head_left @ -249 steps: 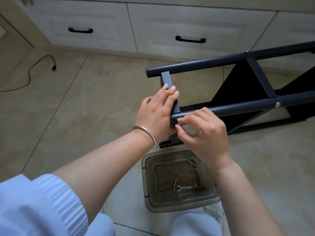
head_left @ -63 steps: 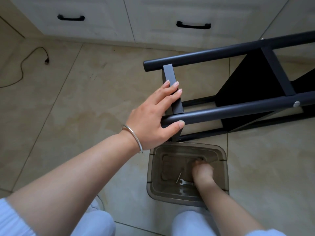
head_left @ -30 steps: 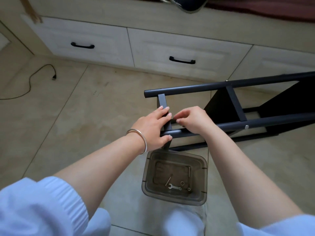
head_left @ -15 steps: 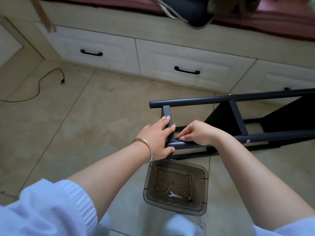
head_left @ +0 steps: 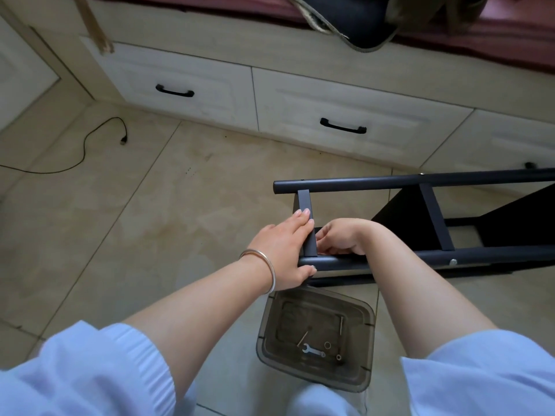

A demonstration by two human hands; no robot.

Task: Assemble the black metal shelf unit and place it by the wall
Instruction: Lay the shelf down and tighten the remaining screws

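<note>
The black metal shelf unit (head_left: 435, 217) lies on its side on the tiled floor, its two round tubes running out to the right. My left hand (head_left: 280, 250) holds its left end: the fingers lie along the flat crossbar (head_left: 305, 202) and the thumb hooks under the near tube (head_left: 486, 256). My right hand (head_left: 342, 238) sits just right of the crossbar above the near tube. Its fingertips are curled in at the joint, pinching something small that I cannot make out.
A smoky plastic tray (head_left: 318, 293) stands on the floor below the hands, holding a small wrench (head_left: 313, 351), bolts and washers. White drawers (head_left: 210, 85) line the far side under a bench with a dark bag (head_left: 357, 22). A black cable (head_left: 90, 139) lies at the left.
My right hand left the tray and came up to the joint of crossbar and near tube. My left hand has kept its hold. The view has tilted up toward the bench.
</note>
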